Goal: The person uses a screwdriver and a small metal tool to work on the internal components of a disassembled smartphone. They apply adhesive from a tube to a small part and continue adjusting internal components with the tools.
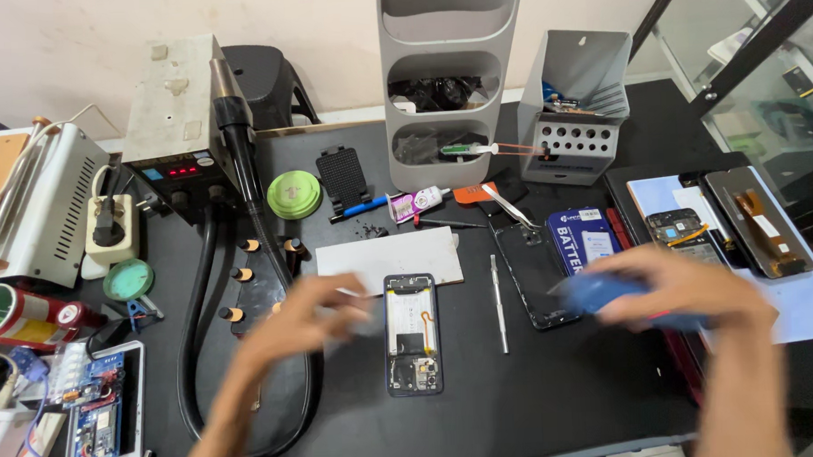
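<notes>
Hands blur over a black workbench [538, 377]. Left hand [306, 318], at lower centre-left of the frame, hovers just left of an opened phone [413, 334] lying face down with its back cover off and its innards showing; whether its fingers are spread or pinching something cannot be told through the blur. Right hand [688, 286], at centre-right, is curled around a blue flat object [598, 292], too smeared to identify. Between the hands, right of the opened phone, lie a thin metal tool [498, 302] and a dark phone panel [536, 273]. A white card [389, 258] sits just above the opened phone. A hot-air station [175, 110] stands at upper left.
</notes>
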